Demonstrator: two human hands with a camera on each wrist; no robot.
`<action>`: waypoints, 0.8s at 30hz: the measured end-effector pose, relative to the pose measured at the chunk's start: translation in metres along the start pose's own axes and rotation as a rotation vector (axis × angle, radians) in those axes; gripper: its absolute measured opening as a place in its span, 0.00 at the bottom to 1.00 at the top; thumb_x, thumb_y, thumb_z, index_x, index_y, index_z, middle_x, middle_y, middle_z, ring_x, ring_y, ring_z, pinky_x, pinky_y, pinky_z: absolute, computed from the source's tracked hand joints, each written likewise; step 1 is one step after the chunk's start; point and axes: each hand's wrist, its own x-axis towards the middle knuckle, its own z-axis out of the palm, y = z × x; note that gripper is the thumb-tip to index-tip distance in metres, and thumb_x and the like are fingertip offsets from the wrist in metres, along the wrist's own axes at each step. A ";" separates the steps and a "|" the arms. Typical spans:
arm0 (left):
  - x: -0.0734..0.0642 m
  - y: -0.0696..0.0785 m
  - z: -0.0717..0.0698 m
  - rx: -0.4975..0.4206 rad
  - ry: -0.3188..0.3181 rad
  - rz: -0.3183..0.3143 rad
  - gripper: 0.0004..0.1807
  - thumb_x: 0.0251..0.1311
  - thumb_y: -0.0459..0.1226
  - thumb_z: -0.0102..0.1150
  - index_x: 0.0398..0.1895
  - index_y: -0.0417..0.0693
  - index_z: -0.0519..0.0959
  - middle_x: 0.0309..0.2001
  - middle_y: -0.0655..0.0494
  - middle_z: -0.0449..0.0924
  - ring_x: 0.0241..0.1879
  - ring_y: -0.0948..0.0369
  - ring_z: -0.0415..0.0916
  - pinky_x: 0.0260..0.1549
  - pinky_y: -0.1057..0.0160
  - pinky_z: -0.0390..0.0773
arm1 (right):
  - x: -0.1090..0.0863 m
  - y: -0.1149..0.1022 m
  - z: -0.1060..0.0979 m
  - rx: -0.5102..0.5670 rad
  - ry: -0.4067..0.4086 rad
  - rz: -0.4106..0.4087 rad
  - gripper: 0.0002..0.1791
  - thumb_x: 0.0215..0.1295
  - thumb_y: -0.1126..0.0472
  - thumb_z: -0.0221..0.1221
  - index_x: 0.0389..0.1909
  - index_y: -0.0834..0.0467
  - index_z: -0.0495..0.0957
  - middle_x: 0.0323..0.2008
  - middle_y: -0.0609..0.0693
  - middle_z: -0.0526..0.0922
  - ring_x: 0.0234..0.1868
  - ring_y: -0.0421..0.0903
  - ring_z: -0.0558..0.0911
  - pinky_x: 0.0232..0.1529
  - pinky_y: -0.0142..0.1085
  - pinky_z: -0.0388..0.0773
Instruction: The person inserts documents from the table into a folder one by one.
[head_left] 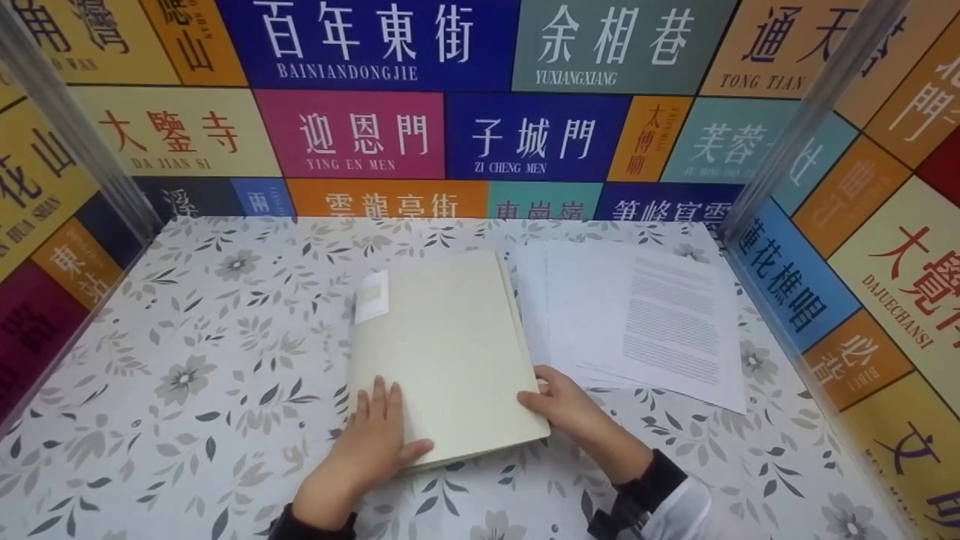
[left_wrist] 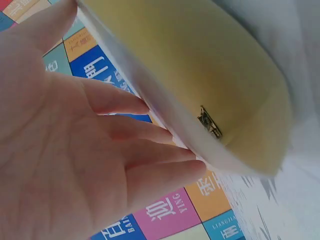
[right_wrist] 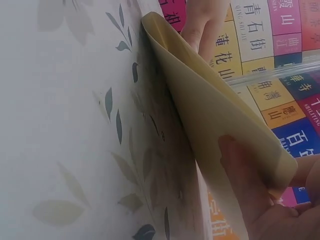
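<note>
A cream paper folder (head_left: 450,337) lies on the table in front of me, with a white label (head_left: 373,295) at its upper left. Its lower left part has my left hand (head_left: 367,442) on it, fingers straight and thumb out to the side. At the lower right edge, my right hand (head_left: 570,405) pinches the folder, thumb on top and fingers beneath. The right wrist view shows the folder (right_wrist: 215,105) between thumb and fingers, bowed open along its lower edge. A small dark metal piece (left_wrist: 210,122) shows on the folder in the left wrist view.
Several printed sheets (head_left: 671,322) lie loosely overlapped to the right of the folder. The floral table cover (head_left: 225,360) spreads around them. Panels of coloured signs (head_left: 352,135) stand at the back and both sides, with clear strips (head_left: 795,127) at the corners.
</note>
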 end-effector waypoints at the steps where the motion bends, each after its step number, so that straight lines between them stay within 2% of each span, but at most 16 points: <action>1: -0.001 0.002 0.002 0.000 -0.004 0.024 0.50 0.60 0.54 0.59 0.70 0.23 0.52 0.71 0.21 0.42 0.70 0.27 0.41 0.65 0.30 0.52 | -0.004 0.001 -0.002 -0.011 0.005 -0.001 0.31 0.69 0.65 0.52 0.66 0.77 0.54 0.48 0.70 0.81 0.44 0.55 0.86 0.44 0.40 0.84; 5: -0.002 0.008 0.008 0.003 -0.065 0.094 0.54 0.58 0.58 0.58 0.72 0.27 0.50 0.73 0.25 0.38 0.72 0.30 0.37 0.65 0.29 0.50 | -0.019 0.007 -0.010 -0.035 0.022 0.009 0.32 0.69 0.62 0.53 0.66 0.76 0.55 0.46 0.67 0.82 0.42 0.53 0.86 0.42 0.40 0.85; 10: -0.004 0.014 0.012 0.038 -0.116 0.166 0.64 0.46 0.63 0.64 0.74 0.31 0.47 0.74 0.25 0.35 0.72 0.29 0.34 0.65 0.28 0.49 | -0.031 0.012 -0.021 -0.063 0.007 -0.023 0.31 0.70 0.61 0.52 0.64 0.78 0.57 0.45 0.68 0.83 0.41 0.55 0.87 0.41 0.42 0.85; 13: -0.005 0.016 0.016 0.055 -0.112 0.199 0.65 0.43 0.62 0.67 0.75 0.33 0.46 0.74 0.26 0.34 0.72 0.29 0.34 0.64 0.28 0.50 | -0.039 0.015 -0.027 -0.100 0.006 -0.040 0.31 0.70 0.60 0.53 0.64 0.78 0.58 0.44 0.67 0.84 0.40 0.54 0.87 0.40 0.42 0.85; 16: -0.008 0.019 0.021 0.073 -0.103 0.224 0.64 0.43 0.62 0.68 0.75 0.35 0.47 0.74 0.25 0.36 0.72 0.29 0.36 0.64 0.29 0.52 | -0.047 0.019 -0.032 -0.169 0.014 -0.039 0.29 0.70 0.58 0.53 0.63 0.75 0.62 0.41 0.64 0.85 0.34 0.49 0.86 0.34 0.39 0.85; 20: -0.012 0.022 0.028 0.122 -0.071 0.252 0.64 0.41 0.62 0.69 0.74 0.34 0.50 0.73 0.24 0.41 0.71 0.27 0.41 0.62 0.29 0.56 | -0.055 0.024 -0.037 -0.301 0.006 -0.033 0.26 0.70 0.56 0.54 0.60 0.72 0.67 0.35 0.57 0.86 0.24 0.43 0.79 0.22 0.31 0.75; 24: -0.013 0.025 0.032 0.162 -0.042 0.254 0.64 0.39 0.62 0.70 0.73 0.34 0.52 0.73 0.25 0.43 0.70 0.27 0.43 0.62 0.29 0.57 | -0.057 0.029 -0.041 -0.407 -0.007 -0.063 0.21 0.68 0.57 0.55 0.53 0.70 0.73 0.35 0.57 0.86 0.27 0.44 0.80 0.25 0.31 0.75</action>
